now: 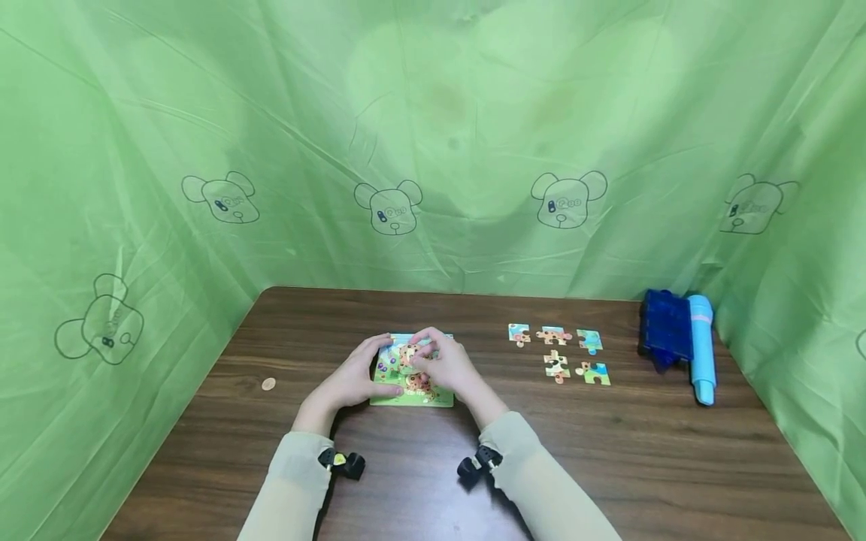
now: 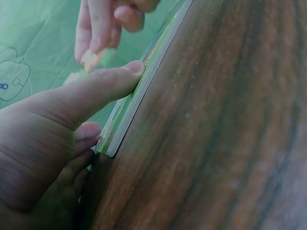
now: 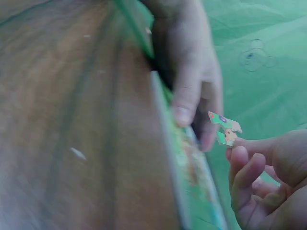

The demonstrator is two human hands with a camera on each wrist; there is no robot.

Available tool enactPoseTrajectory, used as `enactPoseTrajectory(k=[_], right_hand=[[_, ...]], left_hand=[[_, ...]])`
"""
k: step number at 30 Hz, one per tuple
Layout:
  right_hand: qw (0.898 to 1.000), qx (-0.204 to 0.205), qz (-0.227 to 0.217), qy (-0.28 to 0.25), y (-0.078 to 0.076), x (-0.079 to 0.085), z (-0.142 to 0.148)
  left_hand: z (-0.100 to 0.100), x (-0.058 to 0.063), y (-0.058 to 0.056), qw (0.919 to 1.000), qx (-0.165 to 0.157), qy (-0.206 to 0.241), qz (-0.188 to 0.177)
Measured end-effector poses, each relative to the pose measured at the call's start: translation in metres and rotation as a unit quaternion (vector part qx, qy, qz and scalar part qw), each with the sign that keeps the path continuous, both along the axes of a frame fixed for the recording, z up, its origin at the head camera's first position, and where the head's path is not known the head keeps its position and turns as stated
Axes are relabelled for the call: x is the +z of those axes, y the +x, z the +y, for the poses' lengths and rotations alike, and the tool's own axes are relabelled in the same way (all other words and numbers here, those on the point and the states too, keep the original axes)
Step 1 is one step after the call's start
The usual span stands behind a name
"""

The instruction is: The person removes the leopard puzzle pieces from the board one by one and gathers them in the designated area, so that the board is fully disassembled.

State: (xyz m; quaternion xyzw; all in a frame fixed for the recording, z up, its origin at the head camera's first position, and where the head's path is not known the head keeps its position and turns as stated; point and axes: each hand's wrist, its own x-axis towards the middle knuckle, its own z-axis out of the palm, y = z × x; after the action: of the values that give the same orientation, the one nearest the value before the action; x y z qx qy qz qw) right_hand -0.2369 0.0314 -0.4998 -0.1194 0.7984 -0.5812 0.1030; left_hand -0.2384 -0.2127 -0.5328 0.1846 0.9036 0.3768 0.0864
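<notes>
A small puzzle board [image 1: 440, 399] with a green border and brown cartoon animals lies on the table in front of me. My left hand [image 1: 350, 380] holds its left side, the thumb [image 2: 108, 81] laid over the near edge and the fingers bent at the far left corner. Above the board, my right hand [image 1: 448, 368] pinches a puzzle piece [image 3: 230, 134] between thumb and fingertips. Green, pink and part of an animal face show on that piece. In the right wrist view it is held up off the board, close to the left hand's fingers.
Several loose puzzle pieces [image 1: 553, 335] lie right of the board. Farther right are a dark blue translucent box [image 1: 666, 324] and a light blue tube-shaped object [image 1: 702, 346]. A small round disc [image 1: 268, 384] lies at left. Green curtains [image 1: 433, 135] surround the table [image 1: 541, 466].
</notes>
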Motion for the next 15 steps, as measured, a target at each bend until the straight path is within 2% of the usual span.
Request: enactPoseTrajectory(k=[7, 15], right_hand=[[1.0, -0.007, 0.007, -0.002, 0.0, 0.021, 0.026], [1.0, 0.003, 0.014, -0.02, 0.005, 0.028, 0.063]], left_hand=[[0.0, 0.001, 0.0, 0.9999, 0.001, -0.005, -0.011], [0.002, 0.003, 0.001, 1.0, -0.002, -0.003, -0.006]])
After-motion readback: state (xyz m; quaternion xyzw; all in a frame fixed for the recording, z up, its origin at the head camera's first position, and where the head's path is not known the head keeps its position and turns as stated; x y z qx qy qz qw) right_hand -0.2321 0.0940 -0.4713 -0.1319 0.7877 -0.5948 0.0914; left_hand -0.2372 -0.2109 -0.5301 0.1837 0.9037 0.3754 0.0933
